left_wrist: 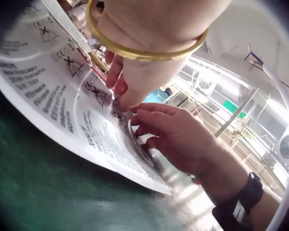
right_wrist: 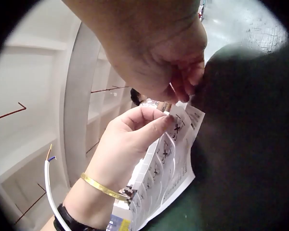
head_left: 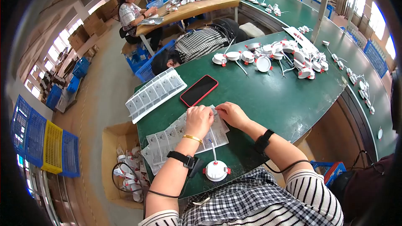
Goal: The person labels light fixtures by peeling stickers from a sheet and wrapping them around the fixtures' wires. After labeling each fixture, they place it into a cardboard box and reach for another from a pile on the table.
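Observation:
A sheet of printed white labels (head_left: 161, 144) lies on the green table in front of the person. At its far right end my left hand (head_left: 199, 121) pinches the edge between thumb and forefinger. Opposite it, my right hand (head_left: 234, 116) has its thumb and fingertips together on the same end of the sheet. In the right wrist view the label sheet (right_wrist: 171, 171) bends up off the table toward both hands. Close to the body, a round white downlight (head_left: 216, 170) with red clips sits with its white cable pointing toward the sheet.
A red-edged phone (head_left: 200, 91) lies beyond the hands, with a stack of label sheets (head_left: 155, 94) left of it. Many downlights (head_left: 264, 63) are piled at the far right. A cardboard box (head_left: 109, 163) of white parts stands left, below the table edge. People sit at another table (head_left: 167, 19).

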Demonstrator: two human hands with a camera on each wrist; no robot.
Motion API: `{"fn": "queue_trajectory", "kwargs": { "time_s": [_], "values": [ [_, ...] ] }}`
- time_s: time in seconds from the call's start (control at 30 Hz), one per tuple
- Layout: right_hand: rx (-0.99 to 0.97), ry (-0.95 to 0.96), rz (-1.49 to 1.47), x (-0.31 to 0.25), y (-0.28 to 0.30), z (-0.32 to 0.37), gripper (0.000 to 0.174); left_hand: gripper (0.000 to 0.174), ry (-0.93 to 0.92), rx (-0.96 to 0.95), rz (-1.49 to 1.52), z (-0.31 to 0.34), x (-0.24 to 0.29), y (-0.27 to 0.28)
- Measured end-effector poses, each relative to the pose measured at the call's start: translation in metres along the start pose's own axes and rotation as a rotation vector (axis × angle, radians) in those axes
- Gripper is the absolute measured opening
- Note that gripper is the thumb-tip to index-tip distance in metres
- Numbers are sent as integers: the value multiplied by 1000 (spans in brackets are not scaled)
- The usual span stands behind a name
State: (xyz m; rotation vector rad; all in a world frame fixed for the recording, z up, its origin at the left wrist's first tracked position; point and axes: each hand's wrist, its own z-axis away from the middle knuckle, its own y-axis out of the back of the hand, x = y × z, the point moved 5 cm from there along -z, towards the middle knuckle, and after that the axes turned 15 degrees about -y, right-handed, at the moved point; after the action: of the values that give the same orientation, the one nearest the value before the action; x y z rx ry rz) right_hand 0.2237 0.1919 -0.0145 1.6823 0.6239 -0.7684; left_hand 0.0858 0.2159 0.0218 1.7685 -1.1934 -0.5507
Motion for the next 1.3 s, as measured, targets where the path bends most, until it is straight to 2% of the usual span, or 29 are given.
{"fn": "queue_trajectory", "kwargs": {
  "time_s": [0.03, 0.1, 0.13, 0.2, 0.33, 0.53, 0.73, 0.9, 1.07, 1.13, 1.2, 1.3],
  "values": [
    [4, -1, 0, 0, 0, -1, 20, 10, -8, 44, 23, -1, 1, 4],
    [-77, -176, -184, 2, 1, -4, 21, 10, -60, 96, 2, -5, 5, 17],
    [-74, -175, -185, -1, 5, -5, 21, 11, -106, 146, -18, -7, 9, 24],
    [-328, -555, -658, 7, 0, -6, 22, 12, -141, 148, -32, -6, 11, 31],
    [-391, -554, -756, 2, -2, -11, 21, 12, -181, 157, -54, -2, 18, 38],
    [-506, -497, -674, -14, -8, -8, 23, 12, -171, 172, -56, 8, 18, 42],
    [-532, -552, -535, -19, -7, -4, 23, 12, -183, 191, -101, 10, 20, 51],
    [-566, -424, -662, -23, -7, -5, 19, 14, -191, 212, -69, 13, 24, 50],
    [-473, -414, -625, -10, -13, -14, 13, 15, -196, 213, -4, 23, 34, 59],
    [-411, -385, -572, 0, -17, -18, 12, 17, -169, 183, 139, 34, 41, 65],
    [-336, -207, -475, 4, -17, -21, 13, 16, -148, 183, 230, 48, 49, 76],
    [-261, -190, -439, 10, -17, -20, 13, 14, -85, 163, 432, 78, 56, 100]
  ]
}}
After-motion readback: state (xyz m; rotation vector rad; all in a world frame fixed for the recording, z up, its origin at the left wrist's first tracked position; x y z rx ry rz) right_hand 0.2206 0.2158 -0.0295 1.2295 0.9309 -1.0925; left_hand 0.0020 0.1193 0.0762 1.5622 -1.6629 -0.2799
